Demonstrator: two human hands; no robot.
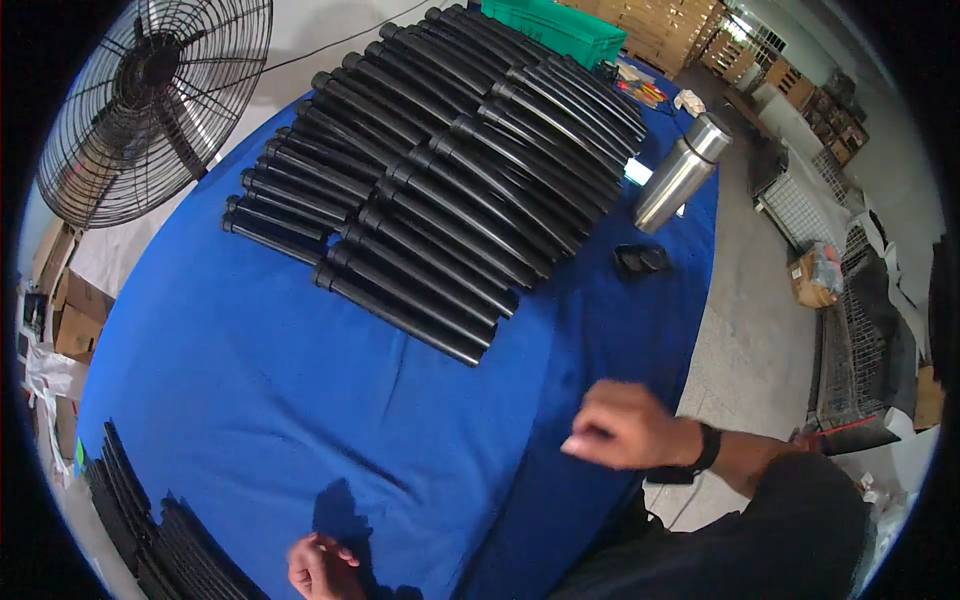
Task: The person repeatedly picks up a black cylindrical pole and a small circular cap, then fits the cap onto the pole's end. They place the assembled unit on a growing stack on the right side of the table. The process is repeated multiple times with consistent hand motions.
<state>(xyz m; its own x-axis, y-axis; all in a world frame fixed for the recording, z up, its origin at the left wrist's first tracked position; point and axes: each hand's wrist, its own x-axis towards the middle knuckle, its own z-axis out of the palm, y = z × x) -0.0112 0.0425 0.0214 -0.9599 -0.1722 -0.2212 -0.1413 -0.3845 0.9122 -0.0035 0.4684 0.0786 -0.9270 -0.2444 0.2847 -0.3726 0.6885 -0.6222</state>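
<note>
Right hand point(622, 428) is hovering, fingers loosely curled, partly open, seemingly empty; left hand point(320, 570) is hanging half-curled, hold unclear. Black tubes point(440, 178) are lying in rows beyond both hands' fingers, layout seemingly well along; dark tubes point(203, 545) left of the left fingers are perhaps still waiting.

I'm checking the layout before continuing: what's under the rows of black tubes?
Blue cloth shows around the rows of black tubes, which lie on it. Anything else beneath them is covered from view.
</note>
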